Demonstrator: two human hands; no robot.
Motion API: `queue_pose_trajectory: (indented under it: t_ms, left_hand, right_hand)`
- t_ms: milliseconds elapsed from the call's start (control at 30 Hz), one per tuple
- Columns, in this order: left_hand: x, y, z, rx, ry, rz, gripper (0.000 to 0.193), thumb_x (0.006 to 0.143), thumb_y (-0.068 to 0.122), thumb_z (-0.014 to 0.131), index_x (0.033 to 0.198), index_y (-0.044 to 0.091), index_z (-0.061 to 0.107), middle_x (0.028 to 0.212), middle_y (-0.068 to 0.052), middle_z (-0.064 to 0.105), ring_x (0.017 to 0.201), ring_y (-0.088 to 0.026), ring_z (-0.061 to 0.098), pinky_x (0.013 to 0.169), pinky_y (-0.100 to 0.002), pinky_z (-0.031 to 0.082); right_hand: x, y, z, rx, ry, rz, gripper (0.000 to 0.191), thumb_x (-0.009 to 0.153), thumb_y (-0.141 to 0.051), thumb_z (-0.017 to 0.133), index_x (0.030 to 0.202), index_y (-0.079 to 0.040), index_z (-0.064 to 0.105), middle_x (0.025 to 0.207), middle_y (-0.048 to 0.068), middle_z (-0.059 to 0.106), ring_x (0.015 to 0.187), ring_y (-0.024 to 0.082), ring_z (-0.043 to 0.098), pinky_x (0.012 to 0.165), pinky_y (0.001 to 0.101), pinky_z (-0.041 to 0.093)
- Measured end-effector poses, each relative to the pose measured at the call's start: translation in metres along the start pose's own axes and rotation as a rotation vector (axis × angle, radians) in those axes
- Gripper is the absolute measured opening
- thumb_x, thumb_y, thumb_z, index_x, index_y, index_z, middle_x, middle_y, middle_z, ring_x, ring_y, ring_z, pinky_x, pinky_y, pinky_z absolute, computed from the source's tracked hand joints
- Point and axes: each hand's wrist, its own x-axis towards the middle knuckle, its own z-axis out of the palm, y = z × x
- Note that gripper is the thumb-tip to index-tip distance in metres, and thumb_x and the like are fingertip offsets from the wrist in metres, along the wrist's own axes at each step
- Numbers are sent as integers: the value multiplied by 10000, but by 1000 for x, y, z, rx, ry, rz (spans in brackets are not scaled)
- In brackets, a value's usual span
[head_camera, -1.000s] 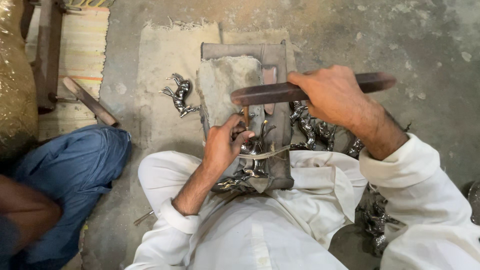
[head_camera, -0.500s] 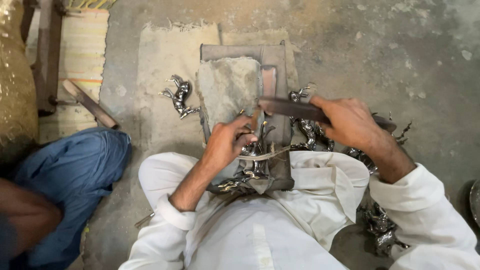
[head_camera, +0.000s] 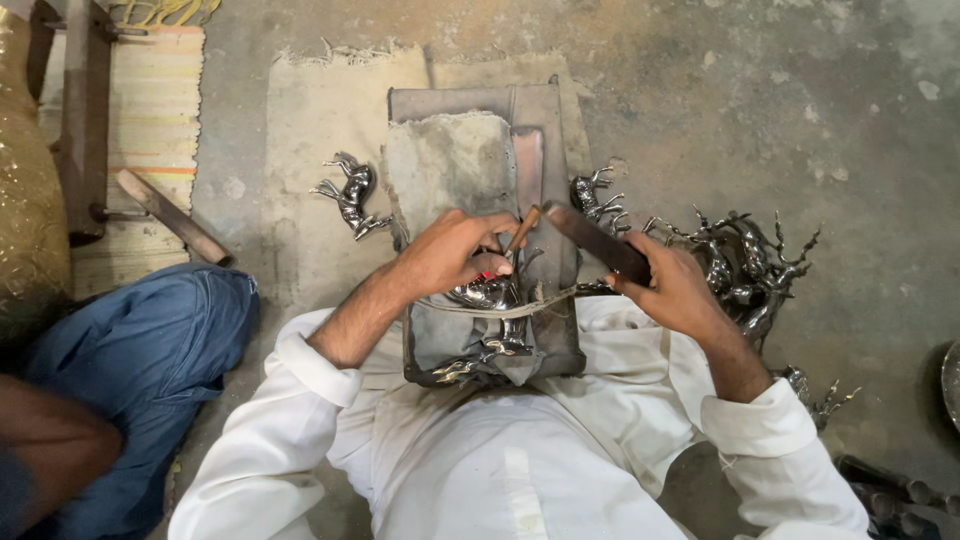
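Note:
My left hand (head_camera: 455, 252) presses a shiny metal animal figurine (head_camera: 490, 300) down onto a worn wooden work block (head_camera: 470, 160) that rests on my lap. A cord runs across the figurine and the block. My right hand (head_camera: 672, 285) grips a long dark flat file (head_camera: 595, 240), whose tip lies close to the figurine beside my left fingers. Both my arms are in white sleeves.
A finished metal figurine (head_camera: 348, 195) lies on the mat left of the block. A heap of similar figurines (head_camera: 745, 265) lies at my right. A person in blue trousers (head_camera: 140, 360) sits at the left. A wooden stick (head_camera: 175, 218) and striped mat are nearby.
My right hand has pulled the file back toward me and to the right, from high across the block down to the figurine. My left hand stays on the figurine.

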Motion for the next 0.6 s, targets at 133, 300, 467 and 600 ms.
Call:
queue_pose_trajectory:
  t_ms: [133,300,467,600]
  left_hand:
    - [3,0,0,29,-19,18,412,843,140,793,1220,85,638,856,-129,779,845,-337,754,704,-437,546]
    - [4,-3,3,6,-10,-12,394,848,126,790,1214,87,649,846,-122,781,843,-308,770,724,-422,558]
    - [-3,-3,10,-10,133,27,382,807,121,827,1151,64,670,917,-147,767,872,-317,765,726,-419,567]
    - [-10,-2,18,11,201,-78,335,817,120,835,1094,55,658,889,-161,767,887,-325,766,728,-429,560]
  right_hand:
    - [-3,-8,0,269,248,-22,379,891,-280,778,1168,-84,609,839,111,689,742,326,652,667,401,525]
    - [9,-23,-37,-210,201,-207,403,814,-158,768,1196,-133,642,828,151,707,806,401,692,689,490,501]
    - [31,-42,-60,-272,56,-171,400,835,-160,749,1212,-142,614,837,171,714,817,424,690,690,520,499]
    - [50,-53,-70,-122,-5,-10,380,861,-208,757,1182,-119,577,812,187,702,801,407,702,701,517,513]
